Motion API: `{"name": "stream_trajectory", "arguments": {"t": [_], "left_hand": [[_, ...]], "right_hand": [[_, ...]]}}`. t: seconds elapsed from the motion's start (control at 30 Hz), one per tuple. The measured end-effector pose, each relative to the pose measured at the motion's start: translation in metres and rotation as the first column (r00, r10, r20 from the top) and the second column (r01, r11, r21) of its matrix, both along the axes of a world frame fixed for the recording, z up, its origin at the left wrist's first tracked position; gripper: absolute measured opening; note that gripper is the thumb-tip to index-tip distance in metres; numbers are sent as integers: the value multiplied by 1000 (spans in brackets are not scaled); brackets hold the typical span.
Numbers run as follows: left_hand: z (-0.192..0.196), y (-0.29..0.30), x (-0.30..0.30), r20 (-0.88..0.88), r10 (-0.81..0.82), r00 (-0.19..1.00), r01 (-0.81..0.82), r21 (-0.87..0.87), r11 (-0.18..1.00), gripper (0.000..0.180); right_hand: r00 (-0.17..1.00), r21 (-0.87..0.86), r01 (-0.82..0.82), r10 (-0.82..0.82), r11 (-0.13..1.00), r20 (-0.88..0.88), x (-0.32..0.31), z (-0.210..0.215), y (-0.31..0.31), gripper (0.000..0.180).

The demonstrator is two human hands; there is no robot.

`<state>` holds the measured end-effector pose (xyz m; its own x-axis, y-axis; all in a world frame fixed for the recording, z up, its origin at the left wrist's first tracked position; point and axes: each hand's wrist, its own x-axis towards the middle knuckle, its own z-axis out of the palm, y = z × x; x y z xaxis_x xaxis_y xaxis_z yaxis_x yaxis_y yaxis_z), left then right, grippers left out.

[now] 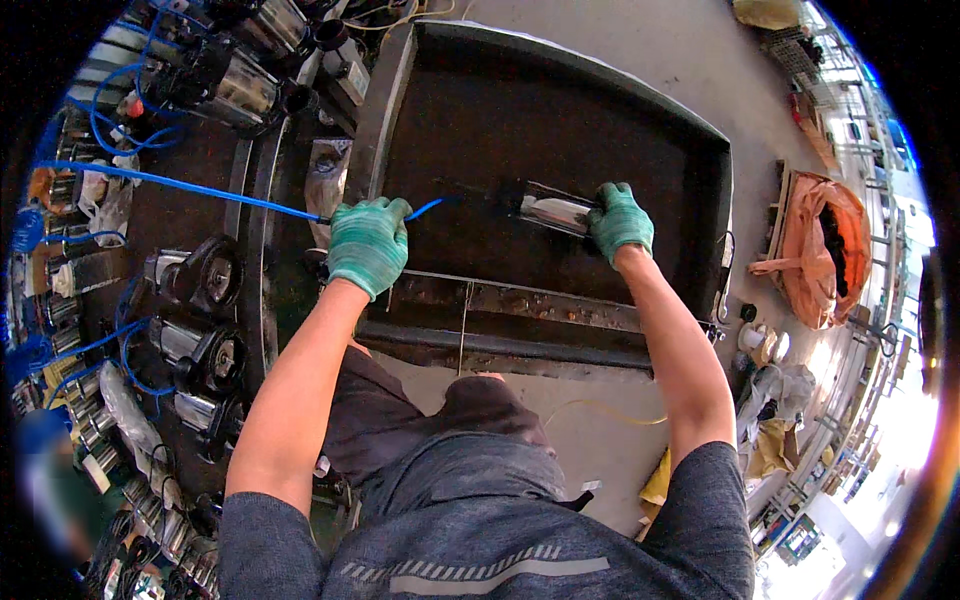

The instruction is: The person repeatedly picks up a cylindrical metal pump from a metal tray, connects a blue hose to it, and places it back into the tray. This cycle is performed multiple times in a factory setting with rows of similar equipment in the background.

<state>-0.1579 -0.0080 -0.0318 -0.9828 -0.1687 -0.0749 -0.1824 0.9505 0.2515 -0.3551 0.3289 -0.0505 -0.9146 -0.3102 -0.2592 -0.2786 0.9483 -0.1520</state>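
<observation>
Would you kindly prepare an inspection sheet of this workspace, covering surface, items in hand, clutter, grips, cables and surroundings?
Surface: dark tray with raised walls; whether it holds liquid is unclear.
Items in hand: blue hose, its end over the tray; shiny metal cylinder.
Clutter: what look like motors, left of the tray; orange sack to the right.
Grips: left grip, green-gloved, closed around the hose; right grip, also green-gloved, closed on the cylinder's right end.
Cables: blue coil at the far left.
Surroundings: grey floor beyond the tray; bright light at far right.
</observation>
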Motion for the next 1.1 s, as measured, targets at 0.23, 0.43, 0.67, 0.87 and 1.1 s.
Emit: {"name": "stream_trajectory", "arguments": {"t": [0.23,0.43,0.67,0.87,1.1], "left_hand": [[-3,2,-5,65,35,997,-31,-57,998,20],[7,5,-9,152,103,983,-91,-86,992,22],[5,7,-12,145,151,978,-138,-99,985,23],[8,15,-11,20,200,980,-198,-84,977,16],[13,18,-14,42,236,971,-227,-146,963,12]], "right_hand": [[998,27,44,-45,999,43,-1,-18,-9,50],[995,-113,57,-47,992,85,28,50,2,36],[986,-311,160,-170,937,-4,49,43,134,17],[945,-354,310,-327,882,12,48,0,180,28],[923,-128,375,-383,918,-46,48,8,163,44]]}}
